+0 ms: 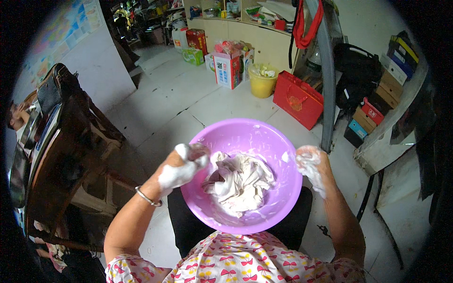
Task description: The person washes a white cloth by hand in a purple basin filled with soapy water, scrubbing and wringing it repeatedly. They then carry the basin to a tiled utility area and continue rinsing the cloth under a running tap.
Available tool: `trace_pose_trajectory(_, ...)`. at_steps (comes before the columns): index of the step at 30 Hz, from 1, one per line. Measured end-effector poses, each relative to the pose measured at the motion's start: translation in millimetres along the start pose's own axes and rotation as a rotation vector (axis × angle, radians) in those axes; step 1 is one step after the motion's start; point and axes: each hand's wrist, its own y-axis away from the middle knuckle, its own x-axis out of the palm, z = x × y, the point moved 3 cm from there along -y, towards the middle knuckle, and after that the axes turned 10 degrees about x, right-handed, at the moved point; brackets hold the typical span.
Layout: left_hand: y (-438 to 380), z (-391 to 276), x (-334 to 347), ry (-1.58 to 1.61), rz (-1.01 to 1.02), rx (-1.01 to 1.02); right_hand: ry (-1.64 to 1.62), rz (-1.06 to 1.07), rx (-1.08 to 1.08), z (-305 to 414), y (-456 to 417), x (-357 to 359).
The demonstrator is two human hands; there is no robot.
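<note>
A round purple plastic basin (244, 221) rests on my black-clad lap, with streaks of suds on its inner wall. A wet, crumpled white cloth (244, 180) lies in its bottom. My left hand (185, 161), thick with white foam, is at the basin's left rim; its fingers are curled and blurred, and whether they grip the rim is unclear. A metal bangle (148, 197) circles my left wrist. At the right rim is my right hand (312, 161), also foamy, with curled fingers; its hold on the rim cannot be told. Neither hand touches the cloth.
A dark wooden chair (70, 152) and a person (17, 115) are at the left. Beyond the basin stand a yellow bin (262, 85), a red gift bag (298, 100) and a carton (227, 70) on the tiled floor. A grey post (327, 81), black backpack (355, 74) and stacked shoeboxes (375, 102) are right.
</note>
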Motion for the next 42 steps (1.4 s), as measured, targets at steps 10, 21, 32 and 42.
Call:
trace_pose_trajectory(10,27,62,-29,-0.039,-0.213,-0.296,-0.131,0.154,0.162,-57,17,-49)
trace_pose_trajectory(21,26,68,-21,0.399,-0.177,-0.396,-0.182,0.477,0.121,-83,-4,-57)
trace_pose_trajectory(32,48,92,-5,0.54,-0.246,-0.278,0.14,0.372,-0.005,-61,-10,-45)
trace_pose_trajectory(42,93,113,42,0.648,-0.427,0.033,0.102,0.176,-0.134,-64,13,-33)
